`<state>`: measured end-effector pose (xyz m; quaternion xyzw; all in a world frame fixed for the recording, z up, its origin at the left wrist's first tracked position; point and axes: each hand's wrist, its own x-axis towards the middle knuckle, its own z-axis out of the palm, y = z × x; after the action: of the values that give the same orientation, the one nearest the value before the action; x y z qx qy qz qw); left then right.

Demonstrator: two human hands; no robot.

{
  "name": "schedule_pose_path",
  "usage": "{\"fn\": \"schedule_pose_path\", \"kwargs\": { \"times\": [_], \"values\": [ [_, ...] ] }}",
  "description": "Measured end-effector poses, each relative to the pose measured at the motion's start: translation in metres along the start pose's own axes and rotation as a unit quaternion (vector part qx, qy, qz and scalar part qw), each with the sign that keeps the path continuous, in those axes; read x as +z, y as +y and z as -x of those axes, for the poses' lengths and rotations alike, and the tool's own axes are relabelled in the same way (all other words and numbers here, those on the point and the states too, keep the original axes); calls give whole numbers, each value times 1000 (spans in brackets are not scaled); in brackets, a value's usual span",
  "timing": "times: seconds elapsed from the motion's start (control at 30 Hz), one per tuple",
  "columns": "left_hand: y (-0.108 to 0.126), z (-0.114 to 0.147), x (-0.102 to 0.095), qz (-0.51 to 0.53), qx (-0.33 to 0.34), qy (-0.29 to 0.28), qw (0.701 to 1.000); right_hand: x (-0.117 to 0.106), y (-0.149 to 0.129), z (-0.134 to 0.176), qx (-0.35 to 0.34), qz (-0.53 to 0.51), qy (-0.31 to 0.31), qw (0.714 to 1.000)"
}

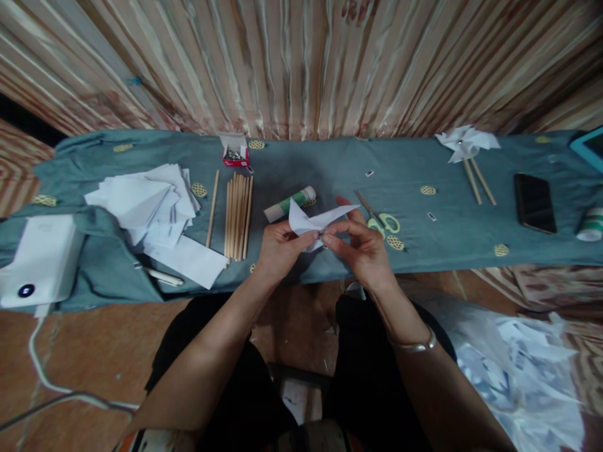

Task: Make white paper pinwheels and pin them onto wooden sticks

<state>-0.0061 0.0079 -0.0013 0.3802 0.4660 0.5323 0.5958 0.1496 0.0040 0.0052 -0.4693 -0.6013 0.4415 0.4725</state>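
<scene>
A white folded paper pinwheel [315, 222] is held above the near edge of the cloth-covered table. My left hand [279, 248] pinches its left side, thumb in front. My right hand [365, 250] is closed at its middle, thumb and index finger meeting the left thumb. A tiny dark thing shows between the fingertips, too small to make out. Just beyond the hands lie a green-and-white glue stick [291, 204] and scissors [379, 216] with light green handles. Several wooden sticks [239, 216] lie side by side to the left.
At the left are a stack of white paper [146, 201], a pen [163, 276] and a white corded device [42, 260]. An open red box [235, 154] holds small metal pieces. Finished pinwheels [466, 143] on sticks and a phone [535, 202] lie right. A plastic bag [518, 376] sits below.
</scene>
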Motion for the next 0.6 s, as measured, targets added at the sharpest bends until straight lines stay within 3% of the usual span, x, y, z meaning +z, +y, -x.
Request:
{"fn": "schedule_pose_path", "kwargs": {
  "times": [0.6],
  "values": [
    [4, 3, 1, 3, -22, -2, 1000, -1, 0, 0, -5, -4, -4, 1000]
  ]
}}
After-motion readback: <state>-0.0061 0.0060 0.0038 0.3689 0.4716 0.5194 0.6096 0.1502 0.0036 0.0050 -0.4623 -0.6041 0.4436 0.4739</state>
